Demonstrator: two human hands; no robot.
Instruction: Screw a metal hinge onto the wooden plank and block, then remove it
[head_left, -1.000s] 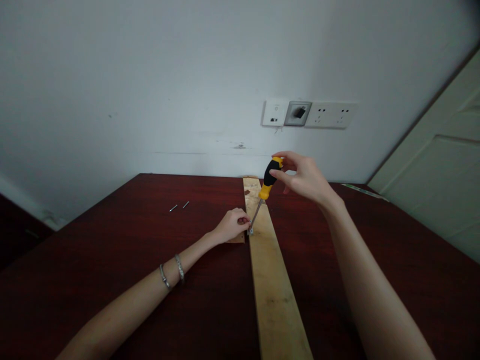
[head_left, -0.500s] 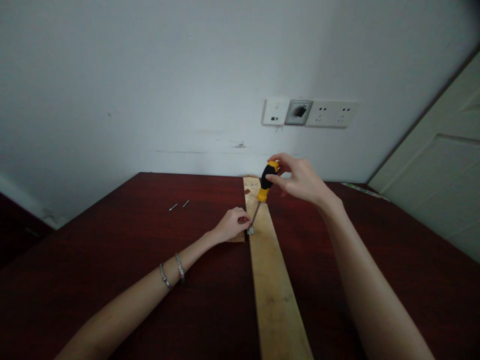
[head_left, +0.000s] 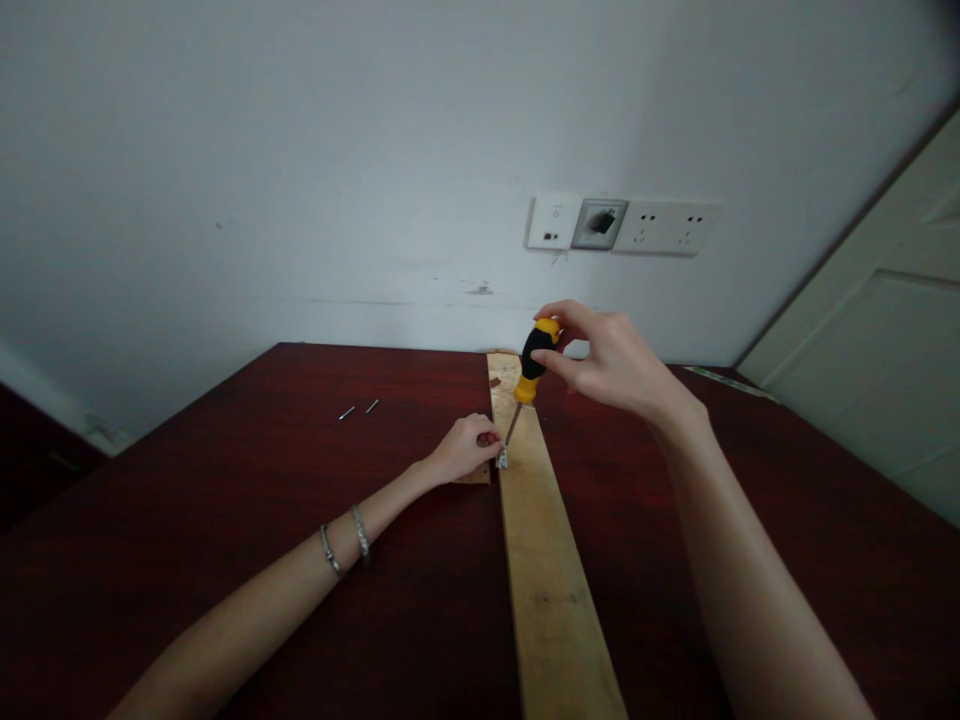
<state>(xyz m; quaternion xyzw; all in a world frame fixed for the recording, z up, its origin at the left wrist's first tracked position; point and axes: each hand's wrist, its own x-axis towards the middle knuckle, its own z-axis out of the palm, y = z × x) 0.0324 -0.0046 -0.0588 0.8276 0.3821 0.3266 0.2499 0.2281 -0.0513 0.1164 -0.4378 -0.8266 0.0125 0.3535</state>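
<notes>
Pale, scuffed wall (head_left: pixel 300 150) filled the upper part of my view, with a row of wall sockets (head_left: pixel 634 228) toward 2 o'clock and a panelled door (head_left: pixel 885 340) at 3 o'clock. Below it spread a dark red tabletop (head_left: pixel 375 630). I saw a wooden plank (head_left: pixel 551 580) lying across it from 12 o'clock, near the wall, down to between 5 and 6. On the plank's 9 o'clock edge sat a small metal bracket (head_left: pixel 502 458). The right hand (head_left: pixel 611 360), between 1 and 2 o'clock from the bracket, had its thumb and fingers clamped on the black and yellow handle of a screwdriver (head_left: pixel 537 358). I had that tool tilted, handle toward 1 o'clock, tip down at the bracket. The left hand (head_left: pixel 466 449), with 2 silvery bracelets (head_left: pixel 360 533) at its wrist, had its fingertips drawn in at the bracket's 9 o'clock side; I could not tell whether they were clamped on it. Just under that hand a flat brown piece (head_left: pixel 474 477) showed beside the plank. At 10 o'clock from the hand, 2 thin metal rods (head_left: pixel 346 412) lay near each other. By the tabletop's far edge, toward 3 o'clock, I saw a thin patterned strip (head_left: pixel 731 383)
</notes>
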